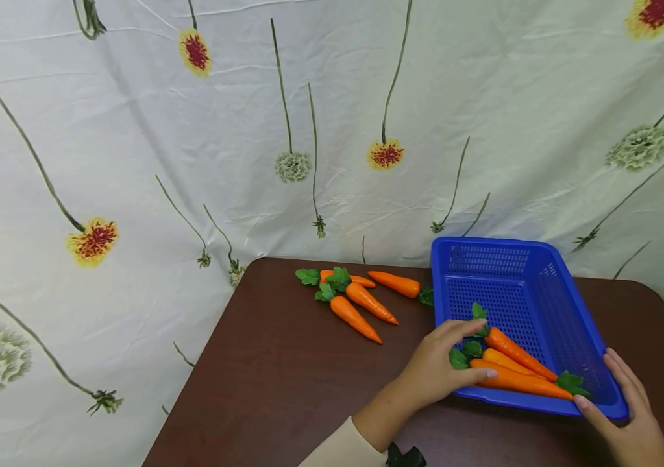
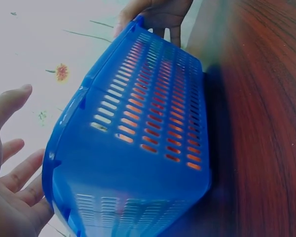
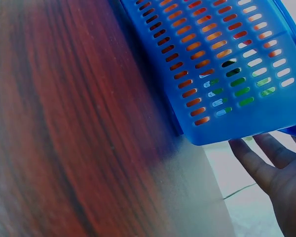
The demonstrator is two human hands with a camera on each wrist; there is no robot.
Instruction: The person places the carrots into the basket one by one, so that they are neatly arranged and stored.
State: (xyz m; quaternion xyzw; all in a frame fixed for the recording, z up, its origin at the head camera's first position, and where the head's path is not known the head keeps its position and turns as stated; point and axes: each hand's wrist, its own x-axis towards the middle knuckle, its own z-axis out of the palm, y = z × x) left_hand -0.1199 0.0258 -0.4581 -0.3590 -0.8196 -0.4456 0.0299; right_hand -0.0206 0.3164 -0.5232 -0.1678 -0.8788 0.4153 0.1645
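A blue plastic basket (image 1: 583,305) with slotted walls stands on the right part of the table. Several orange carrots (image 1: 521,381) with green leaves lie inside along its front wall. My left hand (image 1: 439,366) is over the basket's front left corner, beside the leafy ends; its thumb and fingers are spread apart, as the left wrist view also shows. At the front right corner, my right hand (image 1: 629,415) holds the basket, thumb at the front rim and fingers against the right side. In the right wrist view, those fingers (image 3: 259,160) touch the end wall.
Several more carrots (image 1: 355,318) lie on the dark brown table (image 1: 285,383) left of the basket, one with its leaves close to the basket's left wall. A white flower-print cloth (image 1: 238,117) hangs behind the table's back edge.
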